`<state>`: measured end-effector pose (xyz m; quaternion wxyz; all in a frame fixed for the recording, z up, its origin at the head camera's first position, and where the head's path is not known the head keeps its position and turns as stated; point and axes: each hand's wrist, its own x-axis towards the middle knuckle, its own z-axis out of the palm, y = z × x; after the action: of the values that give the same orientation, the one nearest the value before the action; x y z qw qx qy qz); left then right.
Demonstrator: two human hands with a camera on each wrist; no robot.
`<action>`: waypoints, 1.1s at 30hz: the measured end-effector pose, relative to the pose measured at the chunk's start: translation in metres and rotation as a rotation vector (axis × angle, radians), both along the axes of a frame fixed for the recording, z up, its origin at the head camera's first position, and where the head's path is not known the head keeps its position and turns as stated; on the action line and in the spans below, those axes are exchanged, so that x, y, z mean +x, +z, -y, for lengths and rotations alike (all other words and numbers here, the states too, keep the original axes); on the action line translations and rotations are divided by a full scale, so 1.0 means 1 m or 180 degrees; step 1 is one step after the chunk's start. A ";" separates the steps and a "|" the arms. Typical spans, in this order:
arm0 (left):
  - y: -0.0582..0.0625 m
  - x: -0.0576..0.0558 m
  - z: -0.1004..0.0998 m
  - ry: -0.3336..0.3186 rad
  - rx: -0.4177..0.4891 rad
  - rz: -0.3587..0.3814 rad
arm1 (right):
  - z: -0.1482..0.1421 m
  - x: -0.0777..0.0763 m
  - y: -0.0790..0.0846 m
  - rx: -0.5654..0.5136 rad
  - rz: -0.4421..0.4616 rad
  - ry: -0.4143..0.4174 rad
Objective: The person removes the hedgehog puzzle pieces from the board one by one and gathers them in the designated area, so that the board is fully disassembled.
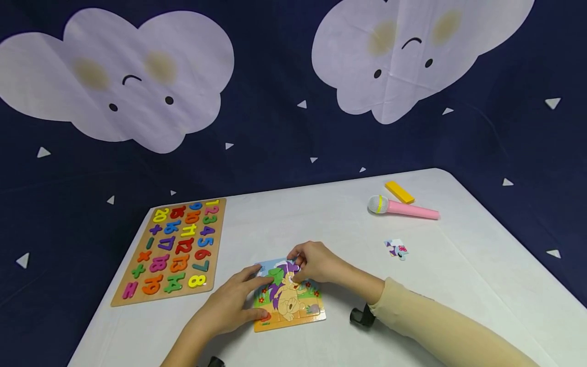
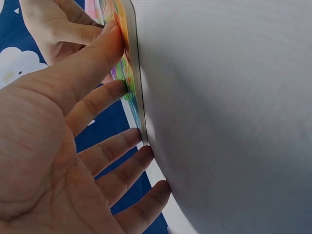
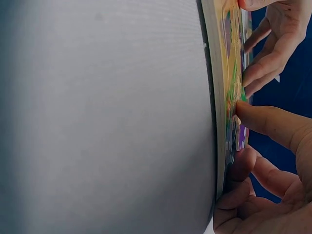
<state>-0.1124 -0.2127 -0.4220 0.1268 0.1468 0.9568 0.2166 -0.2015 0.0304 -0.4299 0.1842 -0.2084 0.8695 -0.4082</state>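
A small jigsaw puzzle (image 1: 293,318) with a cartoon animal in purple and green lies flat on the table in front of me. My left hand (image 1: 231,300) spreads its fingers along the puzzle's left side, thumb on the lower left corner and fingertips near the upper left. At the upper right part, my right hand (image 1: 316,262) pinches a puzzle piece (image 3: 240,138) between thumb and fingers. The right wrist view has this piece standing slightly proud of the frame, partly covered by the fingers. A loose puzzle piece (image 1: 396,250) lies to the right on the white table.
A wooden number board (image 1: 156,255) with colourful digits and signs lies at the left. Toward the back right are a pink toy microphone (image 1: 408,209) and a yellow block (image 1: 400,192). A dark blue cloth (image 1: 270,127) with clouds hangs behind the table (image 1: 348,229).
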 end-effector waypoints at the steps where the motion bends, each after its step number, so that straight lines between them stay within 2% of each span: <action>1: 0.000 0.000 0.000 -0.0001 0.0005 -0.0003 | 0.000 0.000 0.000 -0.0002 -0.0006 0.0002; 14: 0.003 0.001 -0.001 0.0017 0.0017 0.0023 | 0.000 0.004 0.000 0.0120 -0.0247 0.0091; 33: 0.001 0.000 0.002 -0.0041 0.0019 -0.0035 | -0.001 -0.002 0.000 0.0221 -0.0243 0.0087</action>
<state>-0.1129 -0.2144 -0.4214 0.1225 0.1546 0.9558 0.2179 -0.2031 0.0313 -0.4298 0.1636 -0.2291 0.8866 -0.3670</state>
